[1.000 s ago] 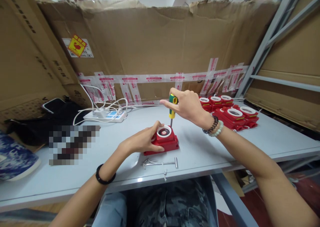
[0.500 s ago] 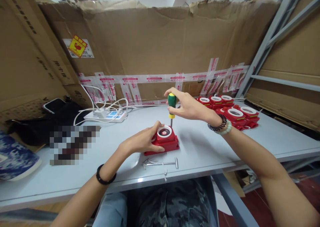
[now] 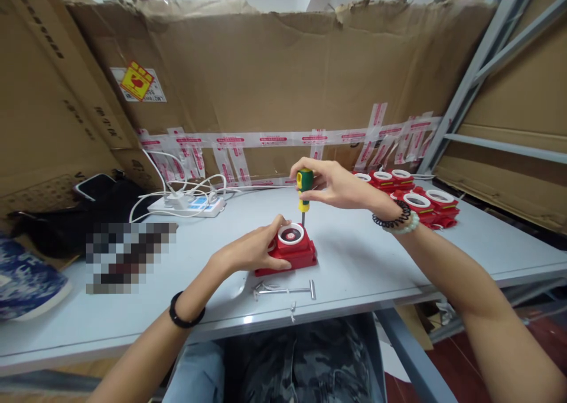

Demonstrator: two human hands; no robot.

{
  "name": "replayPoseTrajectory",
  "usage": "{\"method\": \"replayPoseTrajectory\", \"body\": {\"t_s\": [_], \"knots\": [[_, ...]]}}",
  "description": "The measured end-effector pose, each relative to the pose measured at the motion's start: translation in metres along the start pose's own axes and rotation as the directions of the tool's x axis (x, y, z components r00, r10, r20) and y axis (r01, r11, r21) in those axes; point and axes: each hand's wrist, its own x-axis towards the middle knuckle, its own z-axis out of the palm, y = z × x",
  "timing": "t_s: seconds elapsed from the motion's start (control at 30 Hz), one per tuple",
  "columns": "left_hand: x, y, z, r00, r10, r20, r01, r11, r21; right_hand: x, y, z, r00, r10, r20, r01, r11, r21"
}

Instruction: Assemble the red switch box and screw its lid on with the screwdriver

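A red box-shaped device (image 3: 299, 257) with a white ring and a dark round face on top rests on the table. My left hand (image 3: 250, 249) grips its left side, thumb along the near face and fingers over the top, hiding that end. In my right hand (image 3: 330, 183) is a screwdriver (image 3: 304, 191) with a green and yellow handle, held upright by the fingertips. Its shaft points down to the back right part of the device; the tip is hidden behind the white ring. A metal T-handled tool (image 3: 292, 289) and several small metal parts lie just in front.
Several similar red devices (image 3: 419, 205) stand at the back right. A white power strip (image 3: 190, 205) with tangled cables lies at the back left, near a black bag (image 3: 57, 231) and a blue patterned item (image 3: 26, 282). Tall cardboard (image 3: 274, 78) closes off the back.
The screwdriver's handle has turned, now showing more of a yellow side. My right hand's fingers and wrist have shifted slightly to the right. My left hand and the device stay put.
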Motion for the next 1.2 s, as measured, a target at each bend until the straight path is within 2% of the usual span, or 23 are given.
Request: {"method": "replayPoseTrajectory", "body": {"t_s": [0.1,0.17,0.23,0.3,0.37,0.43,0.5,0.57,0.63,0.67,0.73,0.8,0.83,0.9,1.0,1.07,1.13,1.2], "knots": [[0.0,0.001,-0.001,1.0,0.003,0.0,-0.003,1.0,-0.007,0.003,-0.004,0.005,0.98,0.141,-0.138,-0.169,0.961,-0.22],[0.0,0.002,-0.001,1.0,0.007,-0.002,-0.007,1.0,-0.008,0.006,-0.008,0.013,0.944,0.209,-0.255,-0.299,0.87,-0.393],[0.0,0.002,0.0,1.0,0.011,0.002,-0.011,1.0,-0.008,0.009,-0.01,0.016,0.924,0.216,-0.317,-0.354,0.8,-0.485],[0.0,0.002,0.0,1.0,0.01,0.005,-0.01,1.0,-0.008,0.009,-0.011,0.012,0.952,0.185,-0.243,-0.278,0.856,-0.436],[0.0,0.002,0.0,1.0,0.004,0.007,-0.004,1.0,-0.004,0.007,-0.009,0.003,0.994,0.094,-0.057,-0.106,0.962,-0.25],[0.001,0.002,0.0,1.0,0.004,0.01,-0.004,1.0,0.001,0.005,-0.007,-0.006,0.995,-0.012,0.099,0.019,0.997,-0.076],[0.001,0.001,-0.001,1.0,0.005,0.012,-0.005,1.0,0.006,0.005,-0.007,-0.007,0.994,-0.012,0.111,0.021,0.997,-0.075],[0.001,0.001,-0.001,1.0,-0.002,0.011,0.002,1.0,0.011,0.008,-0.008,0.001,0.994,0.108,-0.034,-0.113,0.97,-0.216],[0.001,0.001,-0.001,1.0,-0.007,0.014,0.007,1.0,0.014,0.014,-0.011,0.016,0.93,0.253,-0.266,-0.342,0.861,-0.377],[0.001,0.001,-0.001,1.0,-0.005,0.017,0.005,1.0,0.012,0.017,-0.012,0.024,0.904,0.279,-0.325,-0.406,0.8,-0.441],[0.001,0.002,0.0,1.0,0.003,0.019,-0.003,1.0,0.004,0.022,-0.016,0.036,0.884,0.26,-0.389,-0.445,0.721,-0.531],[0.001,0.001,0.0,1.0,0.01,0.015,-0.01,1.0,-0.001,0.024,-0.019,0.039,0.882,0.235,-0.408,-0.447,0.69,-0.569],[0.001,0.001,0.0,1.0,0.01,0.012,-0.01,1.0,-0.002,0.023,-0.02,0.037,0.886,0.23,-0.403,-0.439,0.698,-0.566],[0.001,0.0,0.0,1.0,0.009,0.009,-0.009,1.0,0.0,0.02,-0.018,0.026,0.921,0.221,-0.321,-0.364,0.782,-0.505],[0.001,-0.002,0.0,1.0,0.014,0.011,-0.014,1.0,-0.005,0.012,-0.011,0.005,0.994,0.11,-0.029,-0.113,0.967,-0.227],[0.002,-0.002,0.0,1.0,0.016,0.009,-0.015,1.0,-0.011,0.009,-0.006,-0.004,0.995,0.056,0.08,-0.049,0.995,-0.089],[0.002,-0.001,0.0,1.0,0.012,0.0,-0.012,1.0,-0.015,0.008,-0.004,-0.002,0.995,0.099,0.016,-0.098,0.993,-0.071],[0.001,0.0,0.0,1.0,0.006,-0.003,-0.006,1.0,-0.018,0.009,-0.006,0.006,0.97,0.192,-0.148,-0.214,0.966,-0.144]]}}
